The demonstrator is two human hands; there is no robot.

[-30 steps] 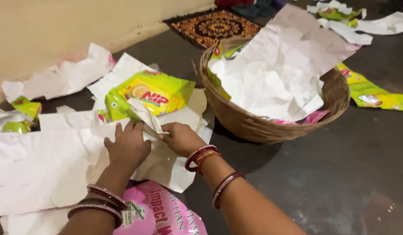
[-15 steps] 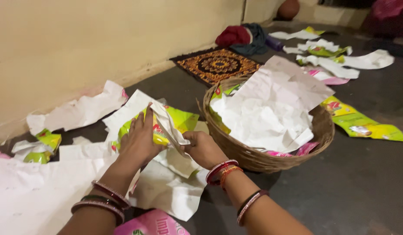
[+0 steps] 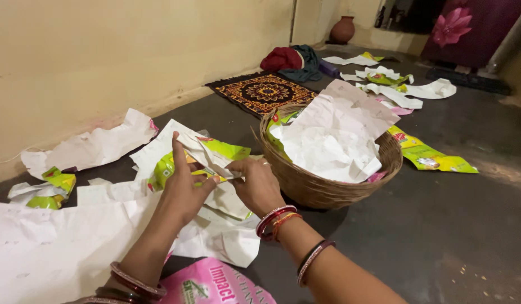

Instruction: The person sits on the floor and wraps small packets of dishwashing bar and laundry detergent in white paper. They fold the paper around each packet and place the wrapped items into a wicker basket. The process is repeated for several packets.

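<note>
While both hands work above the floor (image 3: 452,225), the left hand (image 3: 184,188) presses flat, fingers extended, against a yellow-green packet (image 3: 215,155), and the right hand (image 3: 259,183) pinches its white edge closed. The packet hangs between them, just left of the basket (image 3: 328,194) of white paper. A clean fold seems to need the right grip firm while the left palm steadies the sheet.
</note>
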